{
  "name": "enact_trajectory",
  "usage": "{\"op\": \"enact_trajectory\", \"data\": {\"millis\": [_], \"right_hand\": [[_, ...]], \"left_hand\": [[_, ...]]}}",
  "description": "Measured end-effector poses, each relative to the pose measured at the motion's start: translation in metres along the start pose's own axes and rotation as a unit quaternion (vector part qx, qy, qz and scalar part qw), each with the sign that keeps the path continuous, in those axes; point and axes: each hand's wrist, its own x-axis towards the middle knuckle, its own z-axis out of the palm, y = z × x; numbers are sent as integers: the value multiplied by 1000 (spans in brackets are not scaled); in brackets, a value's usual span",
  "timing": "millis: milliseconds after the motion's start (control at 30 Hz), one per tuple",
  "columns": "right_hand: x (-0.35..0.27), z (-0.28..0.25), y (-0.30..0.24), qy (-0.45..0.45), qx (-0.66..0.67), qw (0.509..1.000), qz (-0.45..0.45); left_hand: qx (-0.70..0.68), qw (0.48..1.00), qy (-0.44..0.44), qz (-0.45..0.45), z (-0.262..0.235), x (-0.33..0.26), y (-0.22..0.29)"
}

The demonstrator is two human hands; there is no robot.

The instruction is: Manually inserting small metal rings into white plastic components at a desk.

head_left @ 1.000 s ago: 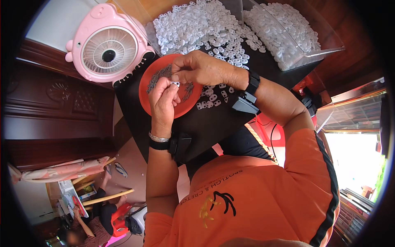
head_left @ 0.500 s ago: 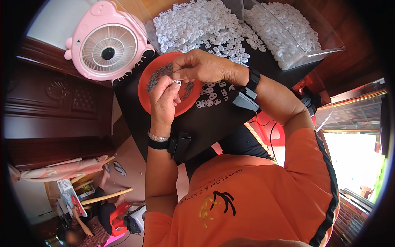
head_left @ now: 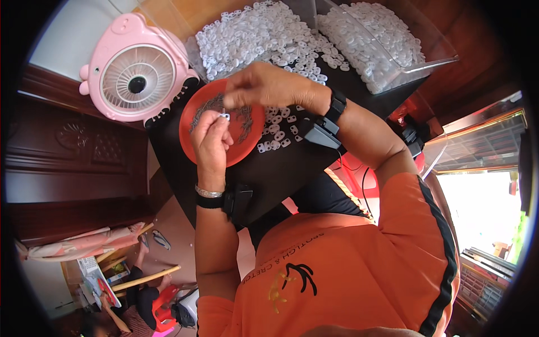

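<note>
white piece [head_left: 225, 117] pokes from left hand [head_left: 212, 141], lower part apparently covered.

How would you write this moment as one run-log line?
left hand: pinches white piece; right hand: close by, blurred, hold unclear; below: orange bowl, thin grey pieces; beside bowl: loose white pieces

1. Bright orange, that short-sleeved shirt [head_left: 353, 269], a bold black stripe [head_left: 447, 261] sweeping down its right side!
2. Across its front: dark lettering [head_left: 281, 256], plus a swooping black-and-gold emblem [head_left: 304, 274].
3. On the left wrist [head_left: 211, 181]: silvery bracelet [head_left: 209, 192], black band [head_left: 210, 201], chunky black box [head_left: 242, 200].
4. Over to the right wrist [head_left: 319, 99]: black strap [head_left: 337, 106], boxy grey-and-black device [head_left: 321, 133].
5. And below, black trousers [head_left: 323, 196] flashing a pale-and-orange side stripe [head_left: 348, 192].
</note>
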Motion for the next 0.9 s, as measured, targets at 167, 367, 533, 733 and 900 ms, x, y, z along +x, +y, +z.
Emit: {"op": "enact_trajectory", "data": {"millis": [167,367,533,733,900], "right_hand": [[-2,-54,30,192,-328,924,41],[-3,-63,62,75,-426,893,122],[2,-56,72,53,-450,884,118],[5,-49,70,46,-455,881,123],[6,-42,44,38,20,996,75]], "left_hand": [[-59,998,32,-1,-6,2,0],[-26,1000,9,-7,-1,1,4],[-20,1000,5,-9,-1,2,1],[-13,1000,8,-10,0,1,2],[-9,1000,10,-8,1,-2,1]]}}
